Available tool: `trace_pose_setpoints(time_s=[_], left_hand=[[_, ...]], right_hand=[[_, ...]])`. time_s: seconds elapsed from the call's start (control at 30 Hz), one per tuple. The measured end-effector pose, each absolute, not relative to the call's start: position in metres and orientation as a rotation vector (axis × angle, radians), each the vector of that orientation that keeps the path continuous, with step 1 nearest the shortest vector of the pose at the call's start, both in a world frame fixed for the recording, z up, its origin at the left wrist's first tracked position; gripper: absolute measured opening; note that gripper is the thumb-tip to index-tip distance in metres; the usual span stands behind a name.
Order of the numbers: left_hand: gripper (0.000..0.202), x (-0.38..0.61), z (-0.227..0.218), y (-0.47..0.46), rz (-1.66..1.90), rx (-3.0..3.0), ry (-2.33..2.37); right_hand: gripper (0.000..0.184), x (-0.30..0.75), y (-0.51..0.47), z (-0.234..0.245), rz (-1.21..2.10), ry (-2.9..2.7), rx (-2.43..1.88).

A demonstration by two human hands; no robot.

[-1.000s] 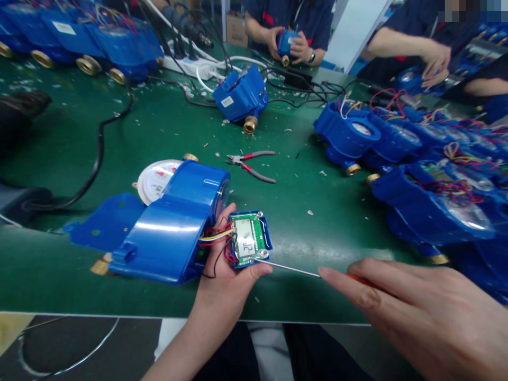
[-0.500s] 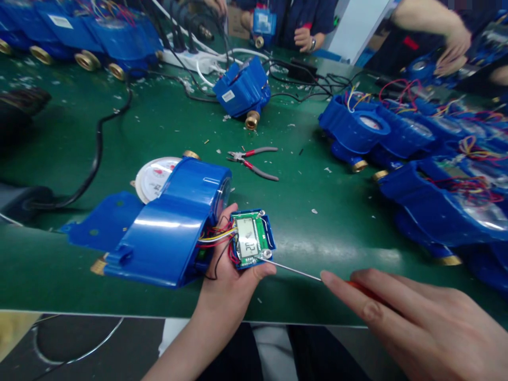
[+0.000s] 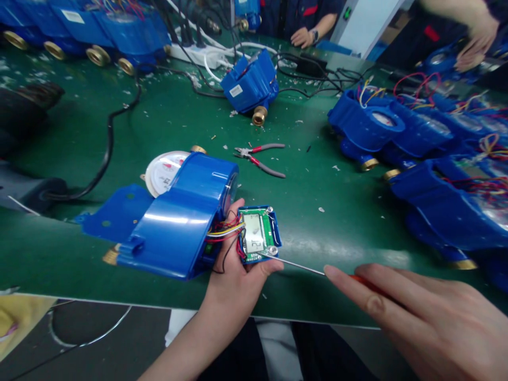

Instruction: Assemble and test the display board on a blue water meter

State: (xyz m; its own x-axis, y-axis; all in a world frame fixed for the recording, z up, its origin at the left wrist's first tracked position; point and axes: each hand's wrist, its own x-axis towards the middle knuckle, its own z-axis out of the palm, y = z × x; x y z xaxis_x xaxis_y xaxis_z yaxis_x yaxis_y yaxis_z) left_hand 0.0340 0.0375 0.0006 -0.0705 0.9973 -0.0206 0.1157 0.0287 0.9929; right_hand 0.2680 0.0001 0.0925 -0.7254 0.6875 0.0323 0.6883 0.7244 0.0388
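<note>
My left hand (image 3: 234,275) is closed around a small green circuit board (image 3: 257,234) with a grey display, set in a blue frame. Coloured wires (image 3: 224,233) run from the board into a big blue meter housing (image 3: 178,217) lying on the green table (image 3: 317,233). My right hand (image 3: 428,317) grips a screwdriver (image 3: 301,265) with a thin steel shaft and an orange handle. Its tip rests at the board's lower right corner, beside a screw. A white dial face (image 3: 162,172) shows behind the housing.
Red-handled pliers (image 3: 260,156) lie mid-table. Another blue meter (image 3: 250,84) with a brass fitting sits behind them. Several blue meters (image 3: 416,153) with loose wires crowd the right side, more line the back left (image 3: 99,32). Black cables (image 3: 107,143) cross the left. Other people's hands (image 3: 301,37) work at the far edge.
The view has shifted slightly, so everything sits a bit further right. My hands keep their hold, with the screwdriver tip staying at the board's corner. The people opposite have moved their hands.
</note>
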Motion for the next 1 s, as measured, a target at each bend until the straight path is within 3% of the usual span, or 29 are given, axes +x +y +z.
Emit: trace_pose_setpoints(time_s=[0.33,0.73,1.0], left_hand=[[0.092,0.036,-0.003,0.037,1.219,1.323,1.386],[0.090,0.038,-0.003,0.036,1.261,1.338,1.392],[0.087,0.037,0.001,0.037,1.226,1.379,1.430]], right_hand=[[0.056,0.263,-0.002,0.096,-0.104,-2.879,-1.174],[0.054,0.266,0.002,0.092,0.188,-2.833,-1.240],[0.051,0.264,0.007,0.096,0.014,-2.884,-1.151]])
